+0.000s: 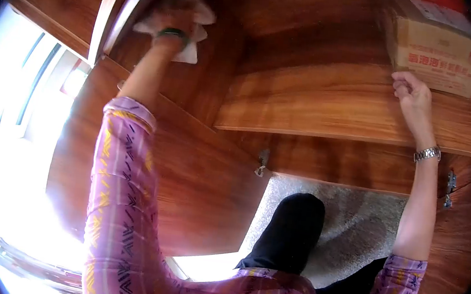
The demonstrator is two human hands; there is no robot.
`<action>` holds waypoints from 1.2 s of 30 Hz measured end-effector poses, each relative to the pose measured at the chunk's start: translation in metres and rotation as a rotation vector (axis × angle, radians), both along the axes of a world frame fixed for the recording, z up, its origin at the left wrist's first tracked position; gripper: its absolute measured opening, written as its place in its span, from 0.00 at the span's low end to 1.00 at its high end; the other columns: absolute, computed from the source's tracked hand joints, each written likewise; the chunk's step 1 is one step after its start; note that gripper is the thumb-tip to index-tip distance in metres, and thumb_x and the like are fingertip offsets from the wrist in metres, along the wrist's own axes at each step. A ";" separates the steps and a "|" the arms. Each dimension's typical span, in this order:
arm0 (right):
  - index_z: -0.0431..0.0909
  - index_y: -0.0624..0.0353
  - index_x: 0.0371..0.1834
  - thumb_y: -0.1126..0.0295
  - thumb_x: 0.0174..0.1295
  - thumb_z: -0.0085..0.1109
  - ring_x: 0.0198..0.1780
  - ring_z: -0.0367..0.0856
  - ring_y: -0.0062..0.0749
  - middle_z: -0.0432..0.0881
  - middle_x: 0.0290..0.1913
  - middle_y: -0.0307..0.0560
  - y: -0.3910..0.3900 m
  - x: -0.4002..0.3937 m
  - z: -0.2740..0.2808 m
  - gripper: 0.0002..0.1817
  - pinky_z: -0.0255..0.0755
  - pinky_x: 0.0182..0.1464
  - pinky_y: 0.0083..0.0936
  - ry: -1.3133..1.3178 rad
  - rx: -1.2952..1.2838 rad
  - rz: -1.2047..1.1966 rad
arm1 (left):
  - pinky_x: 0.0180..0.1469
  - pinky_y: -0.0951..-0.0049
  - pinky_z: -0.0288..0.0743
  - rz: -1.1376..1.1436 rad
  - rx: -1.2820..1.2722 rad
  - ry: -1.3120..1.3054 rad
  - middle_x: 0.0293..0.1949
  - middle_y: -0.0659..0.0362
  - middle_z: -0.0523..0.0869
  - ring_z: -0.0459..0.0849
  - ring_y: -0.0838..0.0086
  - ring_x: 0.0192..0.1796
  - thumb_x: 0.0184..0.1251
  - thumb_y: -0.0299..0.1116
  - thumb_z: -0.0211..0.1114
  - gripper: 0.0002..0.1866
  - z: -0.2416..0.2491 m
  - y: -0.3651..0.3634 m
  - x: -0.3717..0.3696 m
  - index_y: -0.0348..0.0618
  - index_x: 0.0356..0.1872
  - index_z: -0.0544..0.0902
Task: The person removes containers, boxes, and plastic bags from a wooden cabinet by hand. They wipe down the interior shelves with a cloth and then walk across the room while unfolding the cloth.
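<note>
My left hand (pixel 175 21) is pressed on a white cloth (pixel 188 50) against the wooden side panel inside the cabinet, at the upper left. The hand is blurred, and the cloth spreads out around it. A dark green band circles that wrist. My right hand (pixel 412 92) rests at the front of the wooden shelf (pixel 332 102), its fingers curled beside the lower left corner of a cardboard box (pixel 443 57) with red print. Whether those fingers hold anything cannot be made out. A metal watch is on the right wrist.
An open cabinet door (pixel 186 182) stands at the left, below my left arm. Metal hinges (pixel 262 162) show under the shelf, with more at the right (pixel 450 181). My knee in dark trousers (pixel 296 222) is over the grey speckled floor (pixel 354 217). Bright glare fills the far left.
</note>
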State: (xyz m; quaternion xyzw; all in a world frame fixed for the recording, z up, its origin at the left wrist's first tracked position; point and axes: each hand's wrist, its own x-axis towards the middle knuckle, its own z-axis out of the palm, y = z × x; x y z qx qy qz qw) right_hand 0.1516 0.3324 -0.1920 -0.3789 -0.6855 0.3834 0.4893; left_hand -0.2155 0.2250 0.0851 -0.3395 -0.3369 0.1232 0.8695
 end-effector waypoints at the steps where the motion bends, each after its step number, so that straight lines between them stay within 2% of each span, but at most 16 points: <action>1: 0.78 0.65 0.42 0.73 0.58 0.49 0.32 0.75 0.26 0.81 0.30 0.45 0.000 0.000 0.001 0.12 0.69 0.38 0.24 0.009 0.024 -0.007 | 0.54 0.51 0.64 0.001 -0.079 -0.125 0.56 0.58 0.75 0.71 0.55 0.57 0.55 0.42 0.57 0.19 0.004 -0.002 -0.005 0.54 0.50 0.78; 5: 0.78 0.68 0.42 0.73 0.58 0.50 0.35 0.76 0.26 0.82 0.33 0.47 -0.008 -0.003 0.009 0.12 0.70 0.40 0.24 0.025 0.035 0.030 | 0.55 0.54 0.66 0.304 -0.544 -1.027 0.55 0.54 0.76 0.73 0.55 0.56 0.57 0.45 0.57 0.22 -0.088 -0.001 -0.031 0.50 0.52 0.76; 7: 0.77 0.69 0.41 0.74 0.58 0.50 0.35 0.76 0.26 0.82 0.33 0.48 -0.016 -0.004 0.022 0.12 0.70 0.41 0.23 -0.006 0.060 0.012 | 0.55 0.56 0.68 0.421 -0.708 -1.308 0.54 0.53 0.77 0.74 0.54 0.55 0.58 0.46 0.57 0.23 -0.144 -0.015 -0.024 0.48 0.53 0.76; 9: 0.77 0.70 0.41 0.74 0.58 0.50 0.35 0.77 0.26 0.82 0.33 0.48 -0.015 -0.001 0.020 0.12 0.70 0.41 0.23 -0.054 0.078 -0.020 | 0.55 0.58 0.69 0.457 -0.802 -1.459 0.53 0.51 0.77 0.75 0.54 0.54 0.59 0.48 0.56 0.25 -0.173 -0.020 -0.010 0.45 0.54 0.75; 12: 0.77 0.71 0.39 0.77 0.57 0.50 0.34 0.76 0.25 0.81 0.30 0.48 -0.018 -0.002 0.016 0.10 0.69 0.39 0.21 0.066 0.045 0.040 | 0.56 0.61 0.71 0.392 -0.646 -1.665 0.52 0.49 0.78 0.77 0.54 0.53 0.60 0.50 0.56 0.28 -0.163 -0.003 -0.016 0.42 0.56 0.73; 13: 0.77 0.71 0.39 0.77 0.57 0.50 0.34 0.76 0.25 0.81 0.30 0.48 -0.021 0.000 0.016 0.10 0.69 0.39 0.21 0.081 0.039 0.034 | 0.52 0.62 0.73 0.269 -0.429 -1.756 0.50 0.47 0.79 0.78 0.54 0.51 0.59 0.54 0.55 0.29 -0.151 0.010 -0.028 0.37 0.48 0.77; 14: 0.77 0.70 0.39 0.76 0.57 0.51 0.33 0.76 0.24 0.80 0.30 0.48 -0.023 0.002 0.017 0.10 0.69 0.38 0.21 0.086 0.031 0.030 | 0.44 0.61 0.77 -0.001 -0.289 -1.673 0.42 0.45 0.82 0.82 0.55 0.44 0.57 0.57 0.56 0.29 -0.144 0.030 -0.083 0.35 0.39 0.80; 15: 0.77 0.69 0.39 0.76 0.57 0.51 0.32 0.75 0.23 0.80 0.29 0.47 -0.024 0.004 0.019 0.10 0.69 0.38 0.21 0.084 0.026 0.021 | 0.36 0.62 0.78 -0.309 -0.006 -1.372 0.35 0.47 0.84 0.83 0.55 0.36 0.56 0.56 0.59 0.27 -0.128 0.035 -0.084 0.36 0.35 0.81; 16: 0.77 0.69 0.39 0.76 0.57 0.51 0.32 0.75 0.23 0.80 0.29 0.47 -0.026 0.006 0.021 0.10 0.69 0.38 0.21 0.091 0.027 0.005 | 0.39 0.53 0.74 -0.571 0.055 -1.495 0.36 0.39 0.81 0.80 0.45 0.39 0.57 0.44 0.58 0.19 -0.099 0.046 -0.097 0.33 0.34 0.76; 18: 0.77 0.68 0.38 0.75 0.56 0.51 0.32 0.77 0.27 0.81 0.29 0.49 -0.027 -0.004 0.034 0.09 0.70 0.38 0.24 0.031 0.021 0.012 | 0.39 0.53 0.74 -0.965 0.473 -1.516 0.36 0.40 0.81 0.80 0.46 0.37 0.58 0.43 0.58 0.19 -0.063 0.060 -0.108 0.32 0.35 0.75; 21: 0.77 0.66 0.37 0.75 0.54 0.52 0.31 0.78 0.35 0.81 0.30 0.53 -0.023 -0.006 0.026 0.09 0.71 0.38 0.27 0.010 0.156 -0.046 | 0.42 0.56 0.74 -1.453 0.504 -1.695 0.41 0.44 0.79 0.79 0.52 0.41 0.60 0.43 0.56 0.19 -0.032 0.075 -0.086 0.34 0.41 0.73; 23: 0.78 0.66 0.38 0.75 0.52 0.53 0.34 0.80 0.43 0.81 0.32 0.56 -0.023 -0.006 0.027 0.10 0.72 0.40 0.31 0.015 0.105 -0.024 | 0.43 0.58 0.73 -1.648 0.407 -1.819 0.44 0.47 0.78 0.78 0.55 0.44 0.61 0.44 0.55 0.20 -0.027 0.095 -0.059 0.36 0.45 0.72; 27: 0.78 0.67 0.35 0.77 0.52 0.52 0.35 0.80 0.47 0.81 0.32 0.57 -0.026 -0.005 0.031 0.09 0.73 0.41 0.35 -0.100 0.221 -0.089 | 0.47 0.63 0.73 -1.855 0.163 -2.050 0.51 0.52 0.76 0.76 0.62 0.49 0.64 0.44 0.54 0.22 -0.027 0.143 0.017 0.39 0.52 0.70; 32: 0.77 0.68 0.32 0.78 0.51 0.52 0.36 0.80 0.50 0.80 0.31 0.59 -0.031 -0.004 0.040 0.07 0.73 0.41 0.36 -0.055 0.185 -0.084 | 0.51 0.66 0.72 -1.801 -0.262 -2.212 0.58 0.58 0.74 0.75 0.69 0.54 0.65 0.45 0.53 0.25 -0.038 0.189 0.113 0.43 0.60 0.67; 34: 0.78 0.67 0.32 0.78 0.51 0.52 0.35 0.80 0.50 0.80 0.31 0.59 -0.029 -0.006 0.036 0.07 0.73 0.40 0.36 -0.041 0.207 -0.093 | 0.51 0.66 0.72 -1.661 -0.546 -2.081 0.57 0.58 0.75 0.75 0.68 0.54 0.64 0.44 0.55 0.25 -0.038 0.203 0.134 0.45 0.60 0.68; 36: 0.78 0.66 0.32 0.78 0.51 0.52 0.35 0.80 0.50 0.80 0.31 0.59 -0.028 -0.007 0.032 0.07 0.73 0.40 0.36 -0.039 0.226 -0.121 | 0.52 0.65 0.73 -1.436 -0.782 -1.792 0.57 0.58 0.75 0.75 0.66 0.54 0.63 0.44 0.56 0.24 -0.029 0.223 0.138 0.47 0.59 0.69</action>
